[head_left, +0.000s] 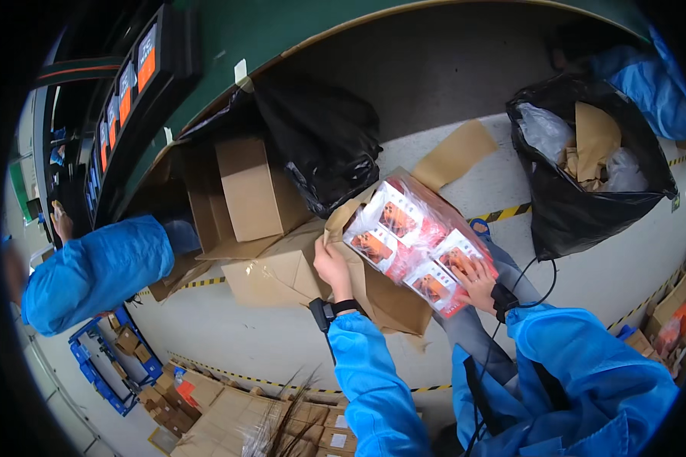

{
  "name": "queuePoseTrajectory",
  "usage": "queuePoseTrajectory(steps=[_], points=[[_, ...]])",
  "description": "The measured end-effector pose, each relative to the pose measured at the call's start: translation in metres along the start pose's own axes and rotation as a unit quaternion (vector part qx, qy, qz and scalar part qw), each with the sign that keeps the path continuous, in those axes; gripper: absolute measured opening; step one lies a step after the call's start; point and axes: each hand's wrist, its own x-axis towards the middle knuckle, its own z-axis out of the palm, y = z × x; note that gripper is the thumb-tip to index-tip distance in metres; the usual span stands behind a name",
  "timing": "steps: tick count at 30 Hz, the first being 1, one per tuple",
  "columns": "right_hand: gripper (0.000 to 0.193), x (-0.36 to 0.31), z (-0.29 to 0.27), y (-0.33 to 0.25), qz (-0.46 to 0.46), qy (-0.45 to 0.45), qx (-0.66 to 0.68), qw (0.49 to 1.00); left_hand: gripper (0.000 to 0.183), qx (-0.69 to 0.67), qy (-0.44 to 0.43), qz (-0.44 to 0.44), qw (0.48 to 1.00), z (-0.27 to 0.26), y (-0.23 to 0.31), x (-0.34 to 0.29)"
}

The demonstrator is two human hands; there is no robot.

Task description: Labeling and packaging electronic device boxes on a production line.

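Room btwn wrapped packs (pixel 413 255) & R black bag (pixel 572 227), but cartons (pixel 270 276) block L.

Looked like a factory or warehouse packing area. Yellow-black tape (pixel 511 212) marked the floor (pixel 206 335), cartons (pixel 160 400) sat stacked near left, a black waste bag (pixel 572 221) stood right, a long green workbench (pixel 297 27) ran along the far side.

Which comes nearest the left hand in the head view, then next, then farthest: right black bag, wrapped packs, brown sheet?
1. Wrapped packs: just to the right of the left hand.
2. Brown sheet: above the packs, up and to the right.
3. Right black bag: farther right, past the sheet.
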Motion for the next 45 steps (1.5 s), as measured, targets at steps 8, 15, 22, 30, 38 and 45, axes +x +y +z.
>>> queuePoseTrajectory(steps=[8,15,22,30,38,45], points=[[0.088,0.006,0.004,-0.012,0.026,-0.003,-0.019,0.999,0.028,0.042,0.014,-0.096,0.994,0.002,-0.093,0.062],[0.062,0.05,-0.05,-0.053,0.19,0.026,0.072,0.979,0.016,0.215,-0.02,0.115,0.97,0.014,-0.001,0.07],[0.056,0.169,-0.071,-0.076,0.034,0.013,0.098,0.995,0.025,0.121,-0.241,0.427,0.863,0.03,0.039,0.032],[0.026,0.12,-0.038,-0.043,0.13,-0.025,0.008,0.991,0.021,0.006,-0.331,0.347,0.877,0.022,0.03,0.041],[0.014,0.151,-0.036,-0.063,0.102,-0.053,0.125,0.985,0.048,-0.011,-0.388,0.397,0.832,-0.001,0.052,0.006],[0.01,0.147,-0.04,-0.075,0.161,0.051,0.395,0.903,0.047,0.102,-0.342,0.423,0.833,0.035,0.046,-0.031]])
